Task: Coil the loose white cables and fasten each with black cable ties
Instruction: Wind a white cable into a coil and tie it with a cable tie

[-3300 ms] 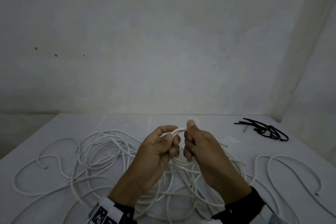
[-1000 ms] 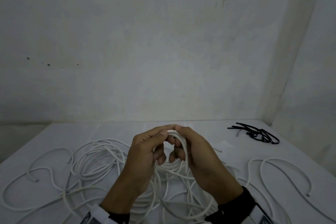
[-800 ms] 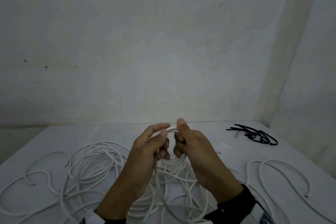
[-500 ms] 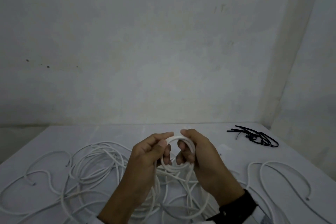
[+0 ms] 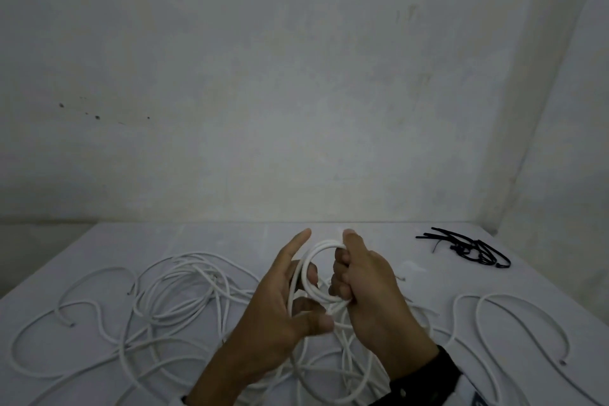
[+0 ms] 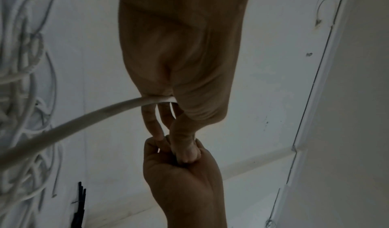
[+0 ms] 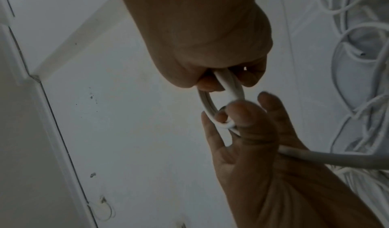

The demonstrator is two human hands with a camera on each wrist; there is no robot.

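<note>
The right hand grips a small coil of white cable above the table; the left hand, fingers spread, guides its trailing strand over the loose white cables, black cable ties far right

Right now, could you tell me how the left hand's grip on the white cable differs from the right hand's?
The right hand grips the small coil in a closed fist, fingers curled round its side, while the left hand is more spread, forefinger stretched out. The right hand holds the finished loops; the left hand handles the cable trailing to the table. Both touch the same coil, raised above the loose cables.
</note>
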